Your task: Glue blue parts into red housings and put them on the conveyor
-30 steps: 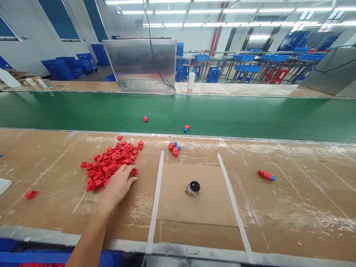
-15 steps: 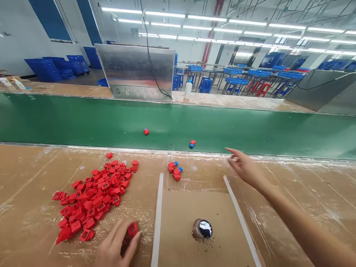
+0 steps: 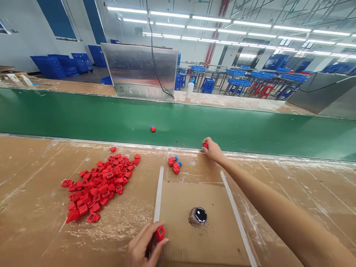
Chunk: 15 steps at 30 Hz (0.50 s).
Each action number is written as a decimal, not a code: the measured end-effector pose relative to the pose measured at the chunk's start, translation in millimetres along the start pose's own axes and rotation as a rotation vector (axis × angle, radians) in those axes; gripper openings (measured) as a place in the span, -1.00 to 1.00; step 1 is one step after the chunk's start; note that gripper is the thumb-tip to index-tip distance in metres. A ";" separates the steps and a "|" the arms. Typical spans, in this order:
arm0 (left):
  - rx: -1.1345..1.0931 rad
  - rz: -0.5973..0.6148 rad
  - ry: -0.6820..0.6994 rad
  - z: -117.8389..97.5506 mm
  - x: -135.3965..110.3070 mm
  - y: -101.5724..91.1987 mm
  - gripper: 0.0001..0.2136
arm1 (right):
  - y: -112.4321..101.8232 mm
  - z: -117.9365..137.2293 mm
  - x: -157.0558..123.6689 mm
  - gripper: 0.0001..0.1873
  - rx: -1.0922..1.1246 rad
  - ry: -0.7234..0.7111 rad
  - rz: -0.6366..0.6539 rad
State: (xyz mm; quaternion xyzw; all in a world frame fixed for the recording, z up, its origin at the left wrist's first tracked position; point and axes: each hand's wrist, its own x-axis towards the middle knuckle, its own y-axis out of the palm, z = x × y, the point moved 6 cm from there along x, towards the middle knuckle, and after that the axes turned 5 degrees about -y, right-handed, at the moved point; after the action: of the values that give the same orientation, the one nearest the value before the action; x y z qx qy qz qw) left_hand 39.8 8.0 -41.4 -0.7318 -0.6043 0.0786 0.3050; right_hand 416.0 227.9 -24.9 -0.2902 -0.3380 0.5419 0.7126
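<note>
Along a scuffed brown worktop (image 3: 27,167) edging a flat green belt (image 3: 83,118), heap of boxy red blocks (image 3: 100,185), right hand (image 3: 213,150) clamped on a mostly hidden red-and-blue piece (image 3: 205,145) at the belt's near edge, left hand (image 3: 144,244), cut off below, pinching a partly covered squarish red block (image 3: 160,233)

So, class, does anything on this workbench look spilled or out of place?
Yes: dark crumbs lie scattered around the round black-topped thing on the cardboard. They look like spilled dirt against the plain brown surface.
</note>
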 end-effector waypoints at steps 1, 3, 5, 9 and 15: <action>-0.017 0.033 -0.023 -4.7 1.0 6.0 -0.78 | -8.9 -1.8 -15.1 -0.71 0.045 0.014 -0.006; -0.054 0.103 -0.116 -13.0 0.2 19.4 -0.79 | -24.4 -1.6 -50.7 -0.64 0.152 0.029 0.017; -0.095 0.183 -0.210 -22.5 -3.4 33.9 -0.80 | -37.0 4.8 -91.3 -0.62 0.261 0.022 0.083; -0.206 0.284 -0.289 -44.9 -7.3 56.3 -0.81 | -54.2 26.2 -171.2 -0.60 0.393 0.003 0.232; -0.284 0.341 -0.234 -66.5 -2.8 70.4 -0.95 | -45.0 46.0 -241.2 -0.58 0.540 0.010 0.316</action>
State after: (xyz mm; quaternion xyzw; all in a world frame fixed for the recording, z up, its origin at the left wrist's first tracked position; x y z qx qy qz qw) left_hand 130.1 -23.8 -26.9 -0.8447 -0.5082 0.1274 0.1096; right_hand 360.9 -14.6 -2.4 -0.1422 -0.1290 0.7146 0.6726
